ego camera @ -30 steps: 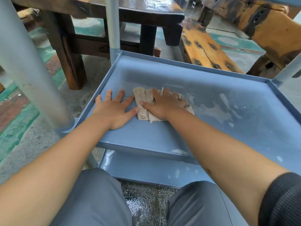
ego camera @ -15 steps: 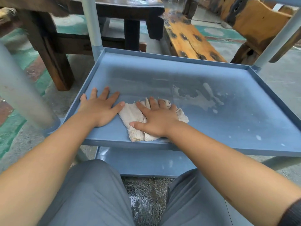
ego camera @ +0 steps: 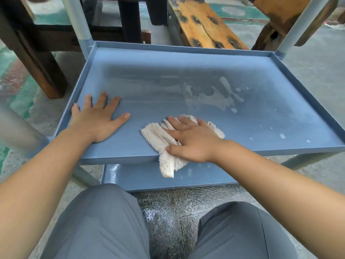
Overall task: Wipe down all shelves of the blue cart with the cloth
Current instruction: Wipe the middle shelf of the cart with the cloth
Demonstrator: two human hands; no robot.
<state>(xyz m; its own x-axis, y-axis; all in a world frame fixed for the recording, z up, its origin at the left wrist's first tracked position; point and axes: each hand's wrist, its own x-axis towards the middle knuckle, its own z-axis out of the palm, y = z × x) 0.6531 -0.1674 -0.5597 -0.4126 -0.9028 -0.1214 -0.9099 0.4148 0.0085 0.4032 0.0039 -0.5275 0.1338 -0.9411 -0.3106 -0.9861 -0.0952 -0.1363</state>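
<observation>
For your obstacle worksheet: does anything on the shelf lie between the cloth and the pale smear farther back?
Nothing visible does. Bare shelf separates the cloth under the right hand from the smear.

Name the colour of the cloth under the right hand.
Off-white cloth, head view.

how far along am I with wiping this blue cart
Done: the near left of this shelf looks evenly blue. In hand: your right hand presses the cloth at the front edge while your left hand lies flat. Left: the pale smear, specks at right, the lower shelf.
</observation>
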